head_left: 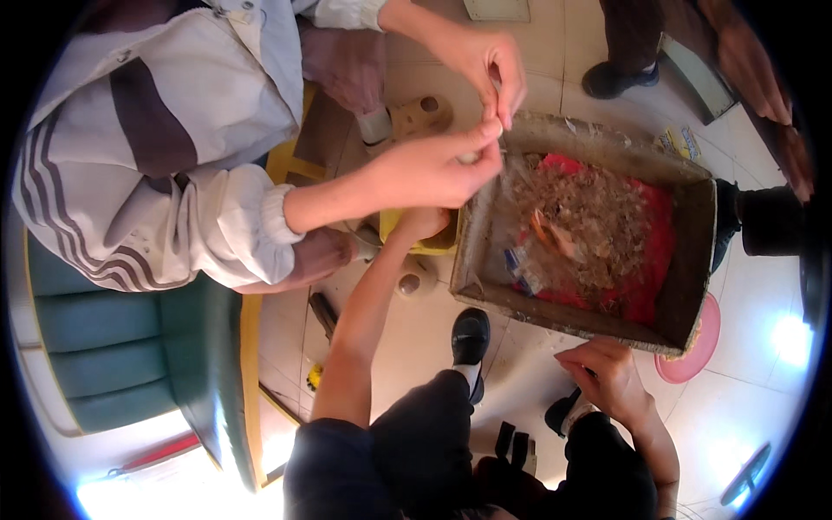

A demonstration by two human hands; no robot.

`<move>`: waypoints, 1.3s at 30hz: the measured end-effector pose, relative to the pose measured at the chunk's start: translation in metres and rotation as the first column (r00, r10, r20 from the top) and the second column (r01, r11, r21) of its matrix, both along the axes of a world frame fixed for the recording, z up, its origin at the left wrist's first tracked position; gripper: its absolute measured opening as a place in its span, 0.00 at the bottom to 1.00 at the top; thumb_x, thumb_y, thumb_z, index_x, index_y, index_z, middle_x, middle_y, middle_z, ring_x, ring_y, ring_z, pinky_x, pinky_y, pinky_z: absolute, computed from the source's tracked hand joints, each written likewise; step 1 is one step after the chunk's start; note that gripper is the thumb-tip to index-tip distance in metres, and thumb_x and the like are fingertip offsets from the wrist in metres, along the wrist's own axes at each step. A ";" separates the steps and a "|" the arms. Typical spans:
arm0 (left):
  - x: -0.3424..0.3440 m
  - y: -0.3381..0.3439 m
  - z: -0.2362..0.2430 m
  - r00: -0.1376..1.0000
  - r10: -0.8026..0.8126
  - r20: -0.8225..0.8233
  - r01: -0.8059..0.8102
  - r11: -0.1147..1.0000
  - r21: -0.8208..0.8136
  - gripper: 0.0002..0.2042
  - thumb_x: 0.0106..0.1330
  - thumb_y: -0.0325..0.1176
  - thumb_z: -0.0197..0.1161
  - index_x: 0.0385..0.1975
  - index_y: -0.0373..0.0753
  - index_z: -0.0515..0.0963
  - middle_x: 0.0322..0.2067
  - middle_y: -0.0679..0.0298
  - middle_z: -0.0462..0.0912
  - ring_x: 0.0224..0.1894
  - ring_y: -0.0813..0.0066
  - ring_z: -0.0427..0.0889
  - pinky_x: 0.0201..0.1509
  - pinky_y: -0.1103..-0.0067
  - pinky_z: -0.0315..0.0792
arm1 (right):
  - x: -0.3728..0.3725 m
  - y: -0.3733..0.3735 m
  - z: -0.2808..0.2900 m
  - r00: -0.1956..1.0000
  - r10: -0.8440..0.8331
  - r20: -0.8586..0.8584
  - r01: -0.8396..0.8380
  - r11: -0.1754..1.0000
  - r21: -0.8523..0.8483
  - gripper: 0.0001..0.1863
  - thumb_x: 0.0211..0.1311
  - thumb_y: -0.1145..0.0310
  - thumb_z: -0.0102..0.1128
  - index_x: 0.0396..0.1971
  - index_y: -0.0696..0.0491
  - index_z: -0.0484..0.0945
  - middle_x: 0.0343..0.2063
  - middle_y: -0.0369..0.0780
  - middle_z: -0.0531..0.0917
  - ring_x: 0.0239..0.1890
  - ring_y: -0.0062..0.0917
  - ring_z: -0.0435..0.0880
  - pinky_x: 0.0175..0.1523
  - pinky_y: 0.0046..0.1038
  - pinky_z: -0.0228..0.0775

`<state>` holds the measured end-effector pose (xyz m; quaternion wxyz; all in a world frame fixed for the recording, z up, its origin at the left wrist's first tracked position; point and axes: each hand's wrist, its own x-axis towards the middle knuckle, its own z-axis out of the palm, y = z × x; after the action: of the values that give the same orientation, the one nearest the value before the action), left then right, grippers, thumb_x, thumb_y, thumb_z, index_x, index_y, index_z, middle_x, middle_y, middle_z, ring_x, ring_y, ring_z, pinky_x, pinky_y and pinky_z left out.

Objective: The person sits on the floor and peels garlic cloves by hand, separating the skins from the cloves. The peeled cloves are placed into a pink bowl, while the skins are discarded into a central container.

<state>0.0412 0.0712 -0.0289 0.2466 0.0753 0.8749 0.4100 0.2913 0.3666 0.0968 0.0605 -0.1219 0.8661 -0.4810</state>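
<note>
My left hand [422,224] reaches into a yellow container [394,227] left of a worn, rectangular box. Its fingers are mostly hidden below the co-worker's forearm and inside the container. My right hand [609,374] is at the near side of the box [572,328], its fingers curled together; whatever they hold, if anything, is too small to make out. Inside the box lies a heap of dry, flaky brown scraps [598,225] on a red lining [652,251], with a crumpled clear-and-blue wrapper [523,270] near its left side.
A co-worker's hands [472,160] meet above the box's left edge, pinching something small. A pink round dish [693,347] sits beyond the box's near right corner. A green padded bench [113,347] stands at left. Another person's dark shoe [617,80] rests on the tiles.
</note>
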 end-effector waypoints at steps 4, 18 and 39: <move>-0.007 0.004 0.008 0.987 -0.092 -0.133 0.102 0.992 0.072 0.05 0.59 0.25 0.57 0.34 0.38 0.75 0.24 0.67 0.71 0.25 0.78 0.69 0.25 0.79 0.63 | 0.000 -0.002 0.001 0.997 0.014 -0.080 -0.011 0.999 0.043 0.06 0.48 0.77 0.64 0.29 0.56 0.81 0.24 0.43 0.81 0.27 0.37 0.81 0.34 0.33 0.73; 0.007 0.002 0.050 0.816 0.202 0.541 -0.428 0.841 0.331 0.03 0.60 0.30 0.56 0.29 0.38 0.72 0.15 0.73 0.64 0.10 0.86 0.57 0.10 0.84 0.49 | 0.011 0.019 0.039 0.992 -0.090 -0.084 0.102 0.983 0.151 0.08 0.47 0.79 0.64 0.30 0.56 0.81 0.25 0.43 0.80 0.27 0.36 0.81 0.33 0.30 0.74; 0.175 0.142 0.228 0.857 -0.081 0.509 -0.451 0.360 0.817 0.10 0.64 0.36 0.55 0.39 0.38 0.73 0.25 0.67 0.70 0.17 0.84 0.66 0.15 0.86 0.55 | -0.006 -0.021 0.137 0.909 -0.386 0.158 0.410 0.895 -0.176 0.11 0.57 0.66 0.66 0.34 0.57 0.80 0.25 0.34 0.82 0.24 0.12 0.76 0.28 0.15 0.69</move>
<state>0.2163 0.2136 0.1995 0.3150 -0.0055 0.4126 0.8547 0.2848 0.3458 0.2339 -0.0007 0.0815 0.8132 -0.5763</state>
